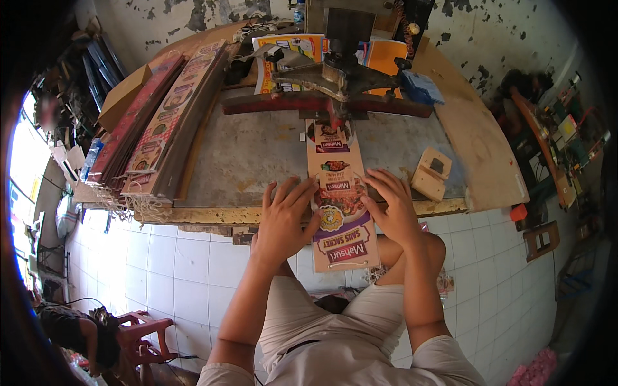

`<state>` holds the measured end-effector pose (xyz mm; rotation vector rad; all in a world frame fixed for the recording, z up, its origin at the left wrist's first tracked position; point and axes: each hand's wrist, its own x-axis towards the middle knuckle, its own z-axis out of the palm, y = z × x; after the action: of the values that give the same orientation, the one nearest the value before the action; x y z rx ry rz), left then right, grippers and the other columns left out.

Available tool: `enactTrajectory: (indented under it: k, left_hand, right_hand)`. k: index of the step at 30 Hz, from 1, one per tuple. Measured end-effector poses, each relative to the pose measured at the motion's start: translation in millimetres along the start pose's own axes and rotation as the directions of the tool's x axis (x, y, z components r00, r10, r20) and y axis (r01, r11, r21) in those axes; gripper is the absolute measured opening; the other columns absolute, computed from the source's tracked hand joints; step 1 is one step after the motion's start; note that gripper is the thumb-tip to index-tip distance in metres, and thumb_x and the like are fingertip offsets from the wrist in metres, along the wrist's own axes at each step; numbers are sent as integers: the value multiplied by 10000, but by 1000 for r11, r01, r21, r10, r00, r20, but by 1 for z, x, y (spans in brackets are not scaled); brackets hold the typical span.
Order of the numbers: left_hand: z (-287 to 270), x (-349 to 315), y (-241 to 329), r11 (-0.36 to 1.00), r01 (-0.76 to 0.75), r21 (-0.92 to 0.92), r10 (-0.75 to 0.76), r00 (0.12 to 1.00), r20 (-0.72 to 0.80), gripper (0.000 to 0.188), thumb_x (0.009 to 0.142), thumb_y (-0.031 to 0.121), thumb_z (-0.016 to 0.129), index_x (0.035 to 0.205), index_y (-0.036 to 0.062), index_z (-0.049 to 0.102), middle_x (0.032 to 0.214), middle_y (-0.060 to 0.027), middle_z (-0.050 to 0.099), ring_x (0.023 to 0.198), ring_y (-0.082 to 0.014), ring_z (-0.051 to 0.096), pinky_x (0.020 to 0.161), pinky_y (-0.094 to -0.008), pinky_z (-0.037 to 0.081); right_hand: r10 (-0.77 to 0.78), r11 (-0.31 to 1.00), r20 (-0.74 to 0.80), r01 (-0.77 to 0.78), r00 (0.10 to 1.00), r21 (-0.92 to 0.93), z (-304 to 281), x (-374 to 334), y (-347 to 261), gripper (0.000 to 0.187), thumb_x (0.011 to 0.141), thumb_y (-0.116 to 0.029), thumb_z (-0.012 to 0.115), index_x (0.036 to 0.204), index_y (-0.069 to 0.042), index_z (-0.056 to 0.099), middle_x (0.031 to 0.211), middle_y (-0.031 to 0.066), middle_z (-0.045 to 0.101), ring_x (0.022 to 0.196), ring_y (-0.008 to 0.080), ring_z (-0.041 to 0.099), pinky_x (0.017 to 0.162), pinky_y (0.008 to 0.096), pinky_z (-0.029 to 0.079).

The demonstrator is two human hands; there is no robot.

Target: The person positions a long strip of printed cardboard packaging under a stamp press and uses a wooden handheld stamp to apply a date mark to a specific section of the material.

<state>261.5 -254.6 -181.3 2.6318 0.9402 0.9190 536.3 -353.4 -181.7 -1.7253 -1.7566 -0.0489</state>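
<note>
A long printed cardboard strip [341, 202] with food pictures and purple bands lies lengthwise before me, its print upside down. Its near end hangs past the table edge and carries a short white cord. The far end runs under the middle of a metal press [339, 77] with a red crossbar. My left hand [286, 215] rests at the strip's left edge, fingers spread, thumb against the card. Along the right edge lies my right hand [391, 204], its fingers stretched out and apart. Neither hand is closed around the strip.
Stacked long printed strips [174, 109] with cords lie at the table's left, beside a red stack [132, 122]. A wooden block [431, 174] sits to the right. A blue box [421, 87] and colourful printed sheets [299, 45] are behind. Another person [84, 334] is at lower left, near a red stool [147, 334].
</note>
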Motion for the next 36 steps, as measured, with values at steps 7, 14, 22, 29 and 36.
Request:
enactTrajectory:
  k: [7,14,22,29,36]
  left_hand:
    - [3,-1,1,1000,1,12,-1,1000,-8,521,1009,272,753,1498,98,730,1630,-23,669,1550,-320,540,1295,-565,347]
    - [2,-2,2,1000,-5,19,5,1000,-7,538,987,238,758,1508,105,730,1623,-26,675,1547,-326,547,1279,-557,359]
    - [2,-1,1,999,-19,29,20,1000,-20,488,1013,286,748,1452,75,755,1588,-22,703,1507,-331,576,1254,-555,392]
    - [4,0,1,999,-17,40,17,1000,-10,489,1019,289,743,1463,86,754,1589,-16,703,1510,-333,575,1253,-552,398]
    - [6,-2,-2,999,-3,42,3,1000,4,525,1006,271,745,1505,108,736,1619,-9,684,1542,-330,556,1272,-544,370]
  right_hand:
    - [1,997,-28,-3,1000,-74,6,-10,-2,454,1110,-349,710,1503,-123,730,1628,64,665,1574,312,538,1301,533,371]
    - [-2,997,-10,1,1000,-81,4,-9,-1,477,1103,-346,719,1512,-100,722,1631,61,665,1583,300,536,1308,540,364]
    - [10,997,-11,-10,1000,-76,6,-11,-2,482,1099,-349,726,1518,-111,724,1633,55,665,1590,296,533,1323,541,352]
    - [19,998,-24,-20,1000,-64,8,-11,0,477,1098,-346,728,1513,-112,729,1625,58,672,1582,297,542,1321,546,362]
    - [11,998,-30,-13,999,-60,11,-11,1,471,1103,-342,722,1513,-111,728,1625,58,672,1585,296,538,1326,550,356]
